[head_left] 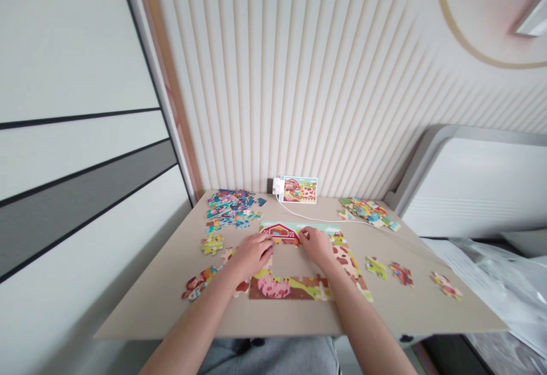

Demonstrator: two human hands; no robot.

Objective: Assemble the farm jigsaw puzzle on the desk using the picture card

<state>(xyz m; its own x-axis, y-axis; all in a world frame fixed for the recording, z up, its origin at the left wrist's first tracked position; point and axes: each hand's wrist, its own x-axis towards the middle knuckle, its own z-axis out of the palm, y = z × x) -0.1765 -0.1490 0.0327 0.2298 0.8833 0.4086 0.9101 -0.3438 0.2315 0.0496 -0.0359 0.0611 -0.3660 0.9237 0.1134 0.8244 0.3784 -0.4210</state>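
Note:
A partly assembled farm jigsaw puzzle (299,289) lies flat on the table, its joined pieces forming a border around a bare middle. A red barn (278,231) shows along its top, a pink pig at the lower left and a brown-spotted cow at the right. My left hand (253,252) rests over the puzzle's left side, fingers curled together below the barn; whatever is under them is hidden. My right hand (316,244) is at the barn's right edge, thumb and fingertips pinched on a puzzle piece that they mostly cover.
Loose piece piles lie at back left (233,207), back right (370,212) and left front (199,284). Single pieces (376,267) lie to the right. A picture card (299,189) leans on the wall beside a white plug (277,186), whose cable (316,217) crosses the table (290,323).

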